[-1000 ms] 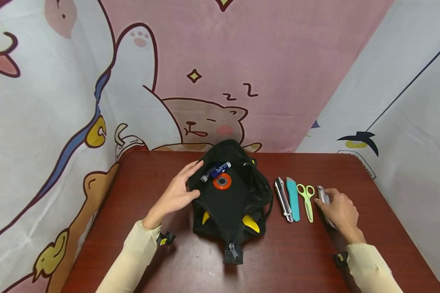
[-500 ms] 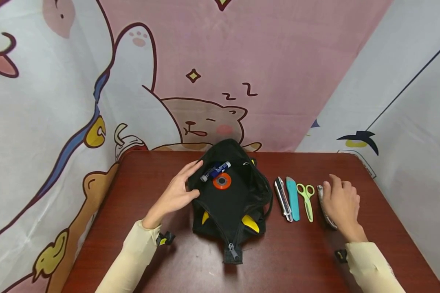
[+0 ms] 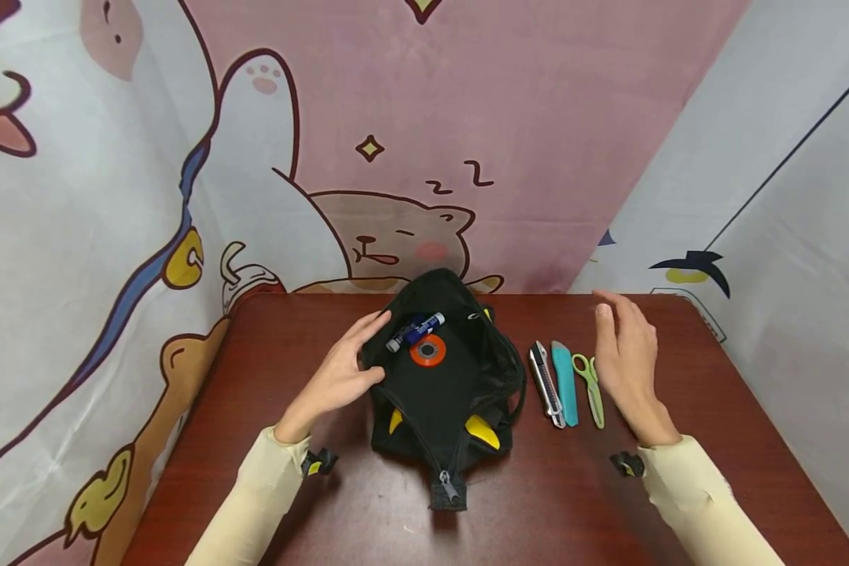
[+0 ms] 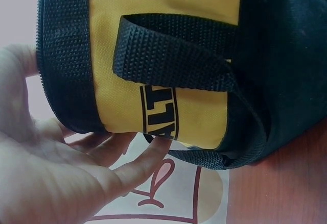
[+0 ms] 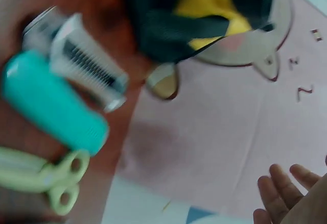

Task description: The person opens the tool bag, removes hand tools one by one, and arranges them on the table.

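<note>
"What's the biggest thing?"

"The brown table (image 3: 523, 503). Next is the black bag (image 3: 439, 409), sitting on it with its mouth unzipped. It looks like soft cloth, so I think it's light and would flop."

"Where should you hold it?"

"By the side edge. The left hand (image 3: 339, 373) pinches it there, fingers on the outside."

"And the right hand (image 3: 630, 354)?"

"Over the table, to the right of the bag. Its fingers are loose and nothing shows in it."

"What about the little things?"

"The grey cutter (image 3: 547, 385) and the teal cutter (image 3: 566, 385) look hard and stiff. Grab them by the middle. The green scissors (image 3: 593, 389) look light; use the finger loops. In the bag, the blue tube (image 3: 425, 331) is round and might roll, so pinch its middle. The orange ring (image 3: 428, 350) beside it looks smooth; take its rim."
</note>
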A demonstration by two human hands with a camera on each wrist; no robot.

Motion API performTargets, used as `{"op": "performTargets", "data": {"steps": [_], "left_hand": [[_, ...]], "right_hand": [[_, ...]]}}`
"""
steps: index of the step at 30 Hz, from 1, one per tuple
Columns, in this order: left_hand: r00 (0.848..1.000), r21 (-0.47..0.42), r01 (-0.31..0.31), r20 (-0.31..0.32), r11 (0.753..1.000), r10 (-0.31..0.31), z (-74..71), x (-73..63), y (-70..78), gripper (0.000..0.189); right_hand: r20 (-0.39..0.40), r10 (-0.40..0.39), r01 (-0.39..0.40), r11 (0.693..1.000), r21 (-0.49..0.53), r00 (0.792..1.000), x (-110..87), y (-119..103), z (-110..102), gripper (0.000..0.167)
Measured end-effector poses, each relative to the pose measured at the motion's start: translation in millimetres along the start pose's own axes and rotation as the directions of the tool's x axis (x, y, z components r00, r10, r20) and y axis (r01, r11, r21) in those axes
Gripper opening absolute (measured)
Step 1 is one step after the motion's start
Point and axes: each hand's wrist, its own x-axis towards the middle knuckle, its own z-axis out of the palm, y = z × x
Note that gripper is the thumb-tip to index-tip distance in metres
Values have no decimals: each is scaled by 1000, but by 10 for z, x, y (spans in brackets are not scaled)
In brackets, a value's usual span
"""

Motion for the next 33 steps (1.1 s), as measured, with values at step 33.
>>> {"op": "performTargets", "data": {"steps": [33], "left_hand": [[1000, 27, 12, -2, 1000, -12, 18, 13, 25, 86]], "right_hand": [[493, -250, 44, 919, 392, 833, 339, -1131, 1104, 27]]}}
